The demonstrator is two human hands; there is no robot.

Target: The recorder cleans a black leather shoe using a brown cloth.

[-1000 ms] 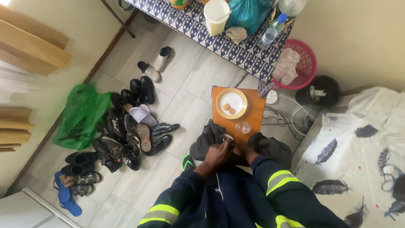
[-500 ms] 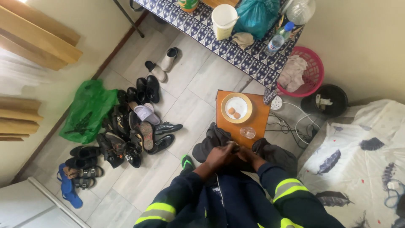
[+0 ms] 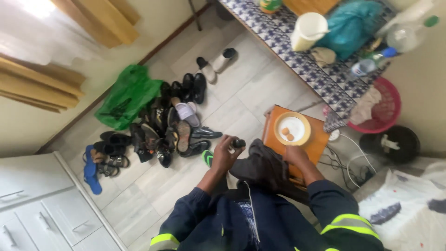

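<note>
My left hand (image 3: 224,155) is raised over my left knee, shut on a small dark cylindrical object (image 3: 239,143). My right hand (image 3: 296,155) rests at the near edge of a small orange wooden stool (image 3: 318,141); its fingers are hidden, so its grip is unclear. On the stool stands a yellow-rimmed white plate (image 3: 292,128) with two small brown round pieces on it. My dark grey trousers (image 3: 262,167) lie between the two hands. I wear a navy jacket with yellow reflective bands.
A pile of several shoes (image 3: 162,130) and a green plastic bag (image 3: 129,95) lie on the tiled floor at left. Behind stands a blue patterned table (image 3: 297,60) with a white jug (image 3: 308,30). A pink basket (image 3: 383,109), black pot (image 3: 390,143), cables and white drawers (image 3: 37,204) surround me.
My hands have separated: the left swung left holding the dark object, and the right went to the stool edge. The view turned left and the glass is out of sight.
</note>
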